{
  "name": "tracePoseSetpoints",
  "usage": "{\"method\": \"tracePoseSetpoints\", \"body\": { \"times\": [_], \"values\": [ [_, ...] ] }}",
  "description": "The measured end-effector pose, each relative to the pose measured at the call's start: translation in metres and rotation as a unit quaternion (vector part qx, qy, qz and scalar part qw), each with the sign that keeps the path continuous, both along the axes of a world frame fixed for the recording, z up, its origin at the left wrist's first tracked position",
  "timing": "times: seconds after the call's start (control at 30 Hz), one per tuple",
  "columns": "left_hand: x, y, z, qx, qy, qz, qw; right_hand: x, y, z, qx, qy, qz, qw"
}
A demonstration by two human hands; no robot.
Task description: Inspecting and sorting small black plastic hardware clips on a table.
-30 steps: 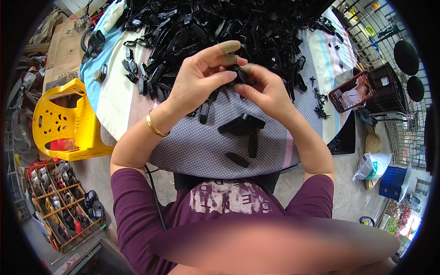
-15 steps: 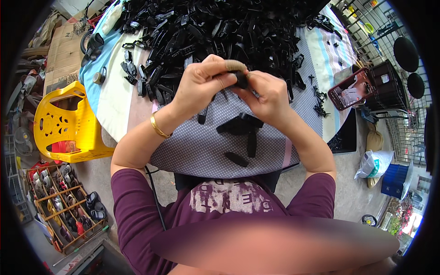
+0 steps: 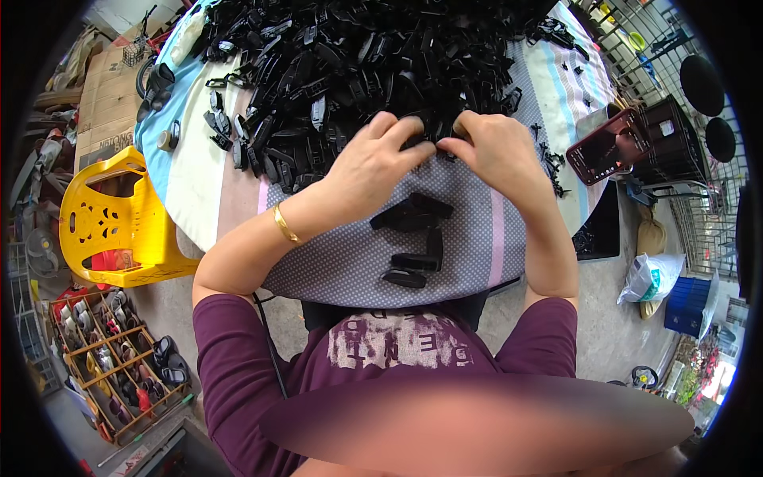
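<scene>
Facing inward at black parts (image 3: 350,71) — left hand (image 3: 372,163), right hand (image 3: 501,151).

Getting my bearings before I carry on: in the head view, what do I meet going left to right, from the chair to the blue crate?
Yellow chair → gold bracelet → left hand → right hand → phone → blue crate.

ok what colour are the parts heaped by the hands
The parts are black, showing best in the head view.
</scene>
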State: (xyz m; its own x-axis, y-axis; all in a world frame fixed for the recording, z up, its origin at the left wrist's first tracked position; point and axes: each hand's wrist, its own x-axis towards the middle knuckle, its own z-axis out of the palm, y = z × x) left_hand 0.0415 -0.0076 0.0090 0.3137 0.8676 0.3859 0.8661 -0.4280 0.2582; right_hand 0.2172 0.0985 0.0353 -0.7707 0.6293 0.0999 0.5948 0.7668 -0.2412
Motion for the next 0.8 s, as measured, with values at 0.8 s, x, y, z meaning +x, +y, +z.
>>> {"method": "tracePoseSetpoints", "body": {
  "times": [0.8],
  "values": [
    [-0.028,0.007,0.005,-0.165,-0.628,0.017,0.76,-0.028,-0.026,-0.021,-0.174,0.436,0.087,0.879]
  ]
}}
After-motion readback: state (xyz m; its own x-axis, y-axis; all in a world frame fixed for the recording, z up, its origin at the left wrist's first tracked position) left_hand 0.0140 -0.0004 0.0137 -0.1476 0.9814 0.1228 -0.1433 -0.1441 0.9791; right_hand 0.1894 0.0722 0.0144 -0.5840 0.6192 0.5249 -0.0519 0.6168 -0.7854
